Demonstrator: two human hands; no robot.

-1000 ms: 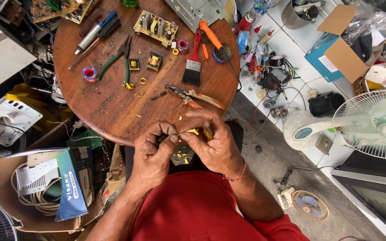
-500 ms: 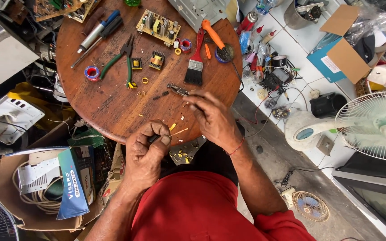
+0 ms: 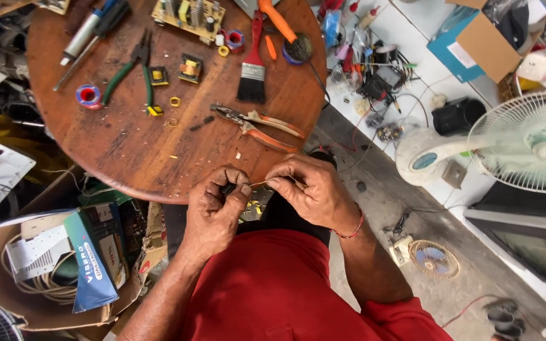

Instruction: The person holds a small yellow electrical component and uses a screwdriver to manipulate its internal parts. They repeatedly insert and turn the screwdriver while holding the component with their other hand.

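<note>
Right now I see my left hand (image 3: 218, 205) curled tight around a small dark part (image 3: 227, 187) just off the near edge of the round wooden table (image 3: 127, 151). My right hand (image 3: 308, 189) pinches a thin yellowish strip (image 3: 259, 184) beside that part. Left of the table's near edge, a brown cardboard carton (image 3: 7, 297) holds a blue-and-white box (image 3: 93, 262). Beyond the table's right side lies a blue-and-brown open box (image 3: 475, 41).

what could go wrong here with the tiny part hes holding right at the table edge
The left hand pinches a small dark part while the right hand holds a thin yellow strip to it, past the round wooden table edge. A slip would likely drop it into the floor clutter. The running fan nearby might blow light pieces away.
</note>
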